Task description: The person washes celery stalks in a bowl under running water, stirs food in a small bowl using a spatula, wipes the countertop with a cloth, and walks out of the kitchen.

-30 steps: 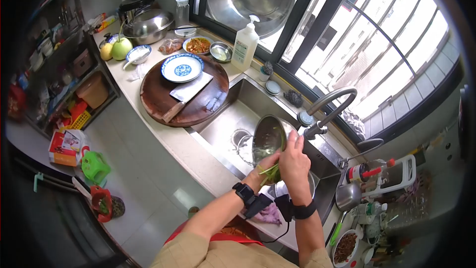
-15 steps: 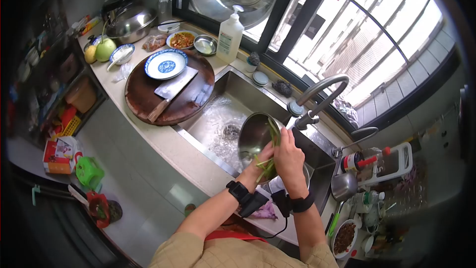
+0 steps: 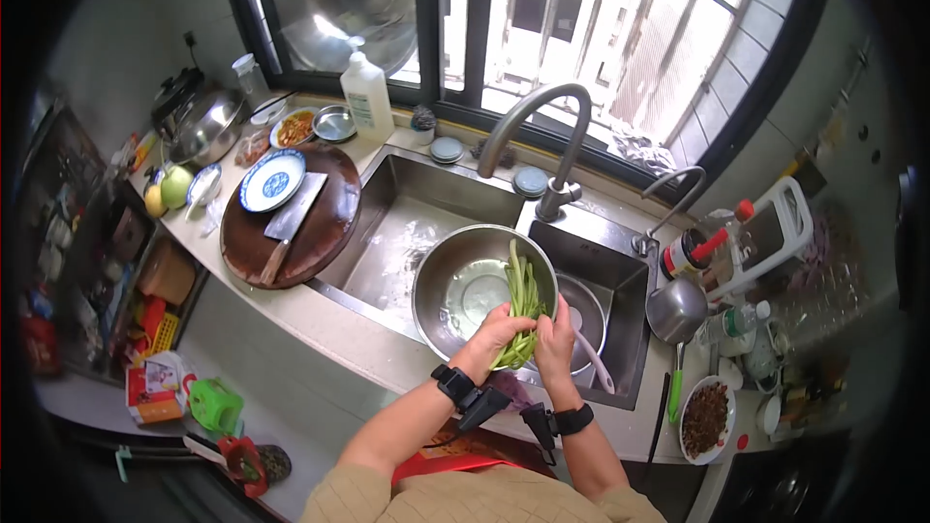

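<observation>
A bunch of green vegetable stalks point(image 3: 524, 292) lies along the right inner side of a steel basin point(image 3: 441, 276). My left hand point(image 3: 496, 337) is closed round the lower part of the bunch, thumb on top. On the right rim, my right hand point(image 3: 554, 341) is closed against the stalk ends and the basin's edge; some of its fingers are hidden. The basin sits nearly level over the sink point(image 3: 387, 199), with a little clear liquid at its bottom. Partly behind it, a smaller round vessel point(image 3: 586, 315) with a pale-handled utensil point(image 3: 596, 363) stands in the right sink compartment.
A curved faucet point(image 3: 557, 136) rises behind the basin. On the left, a round chopping board point(image 3: 329, 203) carries a cleaver point(image 3: 295, 208) and a blue-and-white plate point(image 3: 272, 180). A steel ladle or pot point(image 3: 676, 310) and a bowl of brown food point(image 3: 707, 418) are on the right.
The basin has turned from steeply tilted to nearly level, its opening now facing up. My hands have kept the stalks at its right side. The view has shifted to the right.
</observation>
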Motion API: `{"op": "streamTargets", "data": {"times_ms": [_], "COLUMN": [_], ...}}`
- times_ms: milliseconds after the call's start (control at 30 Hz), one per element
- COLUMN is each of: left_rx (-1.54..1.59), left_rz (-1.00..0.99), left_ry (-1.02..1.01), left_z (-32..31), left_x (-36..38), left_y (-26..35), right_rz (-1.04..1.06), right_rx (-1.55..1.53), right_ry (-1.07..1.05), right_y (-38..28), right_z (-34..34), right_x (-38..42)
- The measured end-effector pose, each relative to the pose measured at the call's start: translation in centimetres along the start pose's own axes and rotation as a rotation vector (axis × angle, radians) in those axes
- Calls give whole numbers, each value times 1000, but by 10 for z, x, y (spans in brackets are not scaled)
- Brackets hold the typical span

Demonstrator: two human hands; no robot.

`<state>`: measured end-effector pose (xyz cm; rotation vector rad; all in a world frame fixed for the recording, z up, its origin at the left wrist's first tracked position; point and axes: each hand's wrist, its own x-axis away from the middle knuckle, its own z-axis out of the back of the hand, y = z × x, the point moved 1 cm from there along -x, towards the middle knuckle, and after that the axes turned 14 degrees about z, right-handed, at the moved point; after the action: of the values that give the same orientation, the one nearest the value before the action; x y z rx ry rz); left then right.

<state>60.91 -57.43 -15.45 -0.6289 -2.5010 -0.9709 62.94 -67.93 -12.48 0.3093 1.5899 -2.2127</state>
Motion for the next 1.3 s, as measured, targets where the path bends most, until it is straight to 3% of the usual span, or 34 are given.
{"op": "streamTargets", "data": {"times_ms": [133, 333, 400, 467, 533, 700, 767, 833, 867, 900, 967, 1133, 1300], "left_rx": [72, -173, -221, -266, -401, -371, -251, -219, -187, -122, -118, -147, -138], "left_rz": [77, 16, 58, 103, 19, 85, 30, 9, -7, -59, -59, -120, -288], "left_ry": [5, -132, -140, -149, -130, 17, 59, 63, 66, 42, 13, 118, 345], "left_z": [-16, -37, -39, -40, -39, -37, -29, -24, -18, -13, -13, 7, 95], "left_x": [-3, -2, -4, -9, -19, -27, -27, -28, -24, -18, -6, 66, 136], "left_y": [1, 3, 7, 3, -1, 2, 8, 15, 22, 24, 45, 103, 152], "right_rz": [-59, -60, -104, -281, -241, -140, -528, -533, -549, -546, -483, -602, -582], "right_rx": [-47, -171, -236, -329, -309, -183, -345, -150, -18, -191, -178, -128, -49], "right_ry": [26, 112, 105, 59, 86, 128, 95, 193, 203, 245, 291, 172, 136], "right_y": [10, 26, 28, 26, 39, 68, 63, 66, 92, 97, 132, 135, 158], "right_z": [10, 24, 30, 37, 37, 49, 62, 67, 70, 72, 76, 87, 86], "right_x": [5, 3, -1, -2, 0, 6, 3, -2, 3, 3, 10, 21, 39]}}
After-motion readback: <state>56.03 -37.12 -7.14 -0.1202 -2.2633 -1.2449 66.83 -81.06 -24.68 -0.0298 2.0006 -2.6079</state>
